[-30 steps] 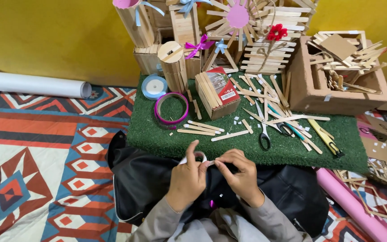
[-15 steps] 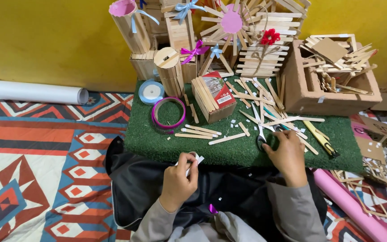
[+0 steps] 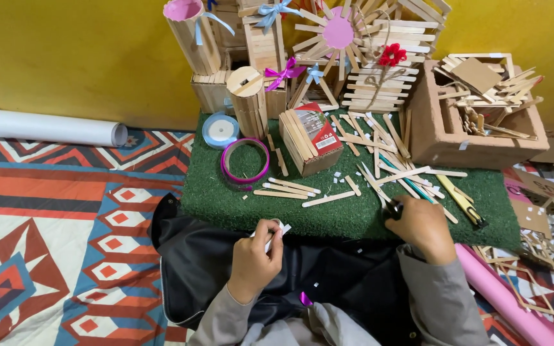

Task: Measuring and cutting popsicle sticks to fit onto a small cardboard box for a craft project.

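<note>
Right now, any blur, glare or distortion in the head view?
Head view: even light, no glare; left hand and wooden sticks sharp; right hand a little soft; black handle under it hard to identify; slight wide-angle bend on white paper roll.

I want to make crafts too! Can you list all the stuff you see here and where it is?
Green mat: one, middle.
Loose wooden sticks: many, tan, on the mat.
Ribbon rolls: one pink, one blue, mat's left part.
Stick box: one, red label, mat centre.
Stick models: several, bows, against the yellow wall.
Brown box: one, right, with scraps.
Paper rolls: white left, pink right.
Black jacket: one, lap.
Left hand: holds small white piece.
Right hand: on a dark tool.
</note>
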